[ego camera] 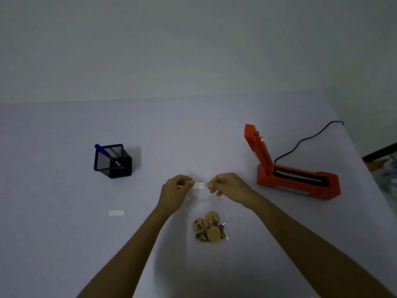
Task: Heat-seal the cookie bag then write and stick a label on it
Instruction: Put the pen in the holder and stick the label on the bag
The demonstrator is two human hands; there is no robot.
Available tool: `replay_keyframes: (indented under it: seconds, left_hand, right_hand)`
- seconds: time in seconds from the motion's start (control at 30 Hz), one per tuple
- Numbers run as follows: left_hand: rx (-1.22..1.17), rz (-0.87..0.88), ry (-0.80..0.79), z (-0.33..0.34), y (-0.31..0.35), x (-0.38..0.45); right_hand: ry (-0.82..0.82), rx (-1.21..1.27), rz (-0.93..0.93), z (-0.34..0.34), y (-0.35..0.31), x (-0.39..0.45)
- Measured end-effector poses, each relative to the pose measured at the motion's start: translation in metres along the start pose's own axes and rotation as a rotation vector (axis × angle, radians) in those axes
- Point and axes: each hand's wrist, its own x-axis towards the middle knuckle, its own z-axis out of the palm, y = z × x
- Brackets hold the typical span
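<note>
Pinching the label (201, 185) by its ends, your left hand (175, 191) and right hand (228, 187) hold something light and limp; the bag (209, 230) looks slippery and its cookies fragile, so grip edges only.

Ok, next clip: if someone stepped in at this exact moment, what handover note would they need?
Left hand: pinches the left end of the label.
Right hand: pinches its right end; the label carries dark marks, held above the table.
Cookie bag: flat on the table just below the hands, cookies at its near end. Whether its top is sealed cannot be told.
Heat sealer: to the right, lid raised, nothing in it.
Pen: in the black holder, left.
White slip: lies left of the bag.
Left: stick the label onto the bag.
</note>
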Motion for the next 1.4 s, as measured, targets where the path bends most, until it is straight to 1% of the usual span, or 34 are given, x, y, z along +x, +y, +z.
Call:
replay_keyframes:
  seconds: [0.13,0.37,0.6,0.73,0.9,1.4]
  left_hand:
    - [0.023,-0.035,0.0,0.009,-0.013,0.011]
    - [0.17,-0.024,-0.04,0.018,-0.017,0.024]
    - [0.324,-0.013,-0.007,0.033,-0.024,0.029]
    - [0.33,0.0,0.033,0.035,-0.029,0.026]
    - [0.344,0.022,0.049,0.037,-0.031,0.028]
    - [0.418,0.082,0.124,0.046,-0.029,0.029]
  right_hand:
    - [-0.024,-0.028,0.002,0.004,0.011,0.018]
    - [0.033,-0.122,0.02,0.013,0.027,0.037]
    - [0.076,-0.224,0.026,0.02,0.037,0.044]
    - [0.113,-0.288,0.003,0.027,0.04,0.043]
    - [0.121,-0.377,-0.008,0.031,0.036,0.044]
    - [0.184,-0.46,-0.021,0.035,0.031,0.042]
